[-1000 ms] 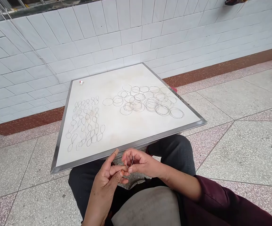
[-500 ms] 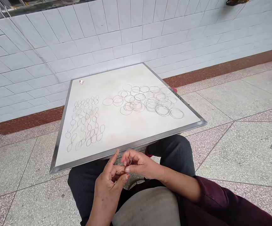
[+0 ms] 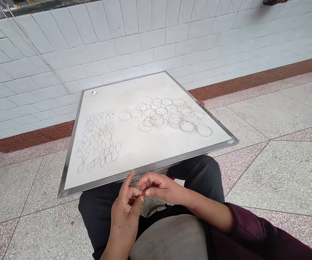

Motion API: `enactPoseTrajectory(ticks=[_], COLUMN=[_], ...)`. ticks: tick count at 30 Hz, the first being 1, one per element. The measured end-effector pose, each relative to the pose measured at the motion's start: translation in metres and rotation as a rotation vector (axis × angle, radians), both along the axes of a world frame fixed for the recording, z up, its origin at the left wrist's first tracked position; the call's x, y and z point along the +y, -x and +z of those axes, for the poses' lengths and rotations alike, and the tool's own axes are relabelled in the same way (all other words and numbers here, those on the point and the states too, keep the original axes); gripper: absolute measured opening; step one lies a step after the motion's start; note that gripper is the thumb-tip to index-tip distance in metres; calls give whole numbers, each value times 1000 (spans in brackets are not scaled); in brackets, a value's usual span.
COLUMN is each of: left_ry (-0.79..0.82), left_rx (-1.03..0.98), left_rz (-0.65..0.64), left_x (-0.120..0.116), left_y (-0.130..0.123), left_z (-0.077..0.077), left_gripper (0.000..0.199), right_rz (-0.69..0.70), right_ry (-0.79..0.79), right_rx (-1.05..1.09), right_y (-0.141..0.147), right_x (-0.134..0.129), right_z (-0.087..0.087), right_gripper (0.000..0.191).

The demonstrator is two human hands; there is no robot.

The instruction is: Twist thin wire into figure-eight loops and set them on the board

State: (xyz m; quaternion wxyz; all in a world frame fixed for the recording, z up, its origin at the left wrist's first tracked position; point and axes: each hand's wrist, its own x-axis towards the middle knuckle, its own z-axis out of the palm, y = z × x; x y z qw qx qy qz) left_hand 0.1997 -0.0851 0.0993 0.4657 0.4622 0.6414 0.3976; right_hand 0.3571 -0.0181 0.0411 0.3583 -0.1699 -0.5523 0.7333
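A thin wire loop (image 3: 150, 180) shows between my two hands, just below the table's near edge. My right hand (image 3: 161, 189) pinches it between thumb and fingers, with part of the loop standing up over the fingers. My left hand (image 3: 126, 209) meets it from the other side, thumb and a finger closed on the wire where it crosses; its index finger points up toward the table edge. The fingertips of both hands touch or nearly touch. On the white table (image 3: 134, 144) lie several wire figure-eights (image 3: 115, 151) at left and several round wire rings (image 3: 187, 126) at right, some overlapping.
A small white-and-red object (image 3: 94, 93) sits near the table's far left corner. A metal rim (image 3: 150, 169) edges the table. Behind it stands a white tiled wall (image 3: 128, 43). My knees (image 3: 207, 169) are under the near edge.
My left thumb has moved up and closed against the wire beside my right fingertips. The view has shifted very slightly; the wires on the table lie as before.
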Motion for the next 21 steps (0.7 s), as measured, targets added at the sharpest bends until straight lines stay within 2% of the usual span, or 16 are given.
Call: enactPoseTrajectory(ticks=[8, 14, 19, 21], left_ry=[95, 128, 140, 151], left_rx=[-155, -206, -281, -331], left_rz=[-77, -108, -120, -124], left_x=[3, 4, 5, 5], left_y=[7, 10, 10, 10], left_z=[-6, -12, -14, -13], left_gripper=[74, 70, 64, 61], right_rz=[31, 89, 69, 75], right_ry=[59, 179, 207, 203], right_rx=[31, 103, 209, 221], right_y=[-1, 1, 5, 5], right_x=[2, 2, 1, 1], right_z=[2, -5, -6, -6], right_gripper=[24, 30, 44, 44])
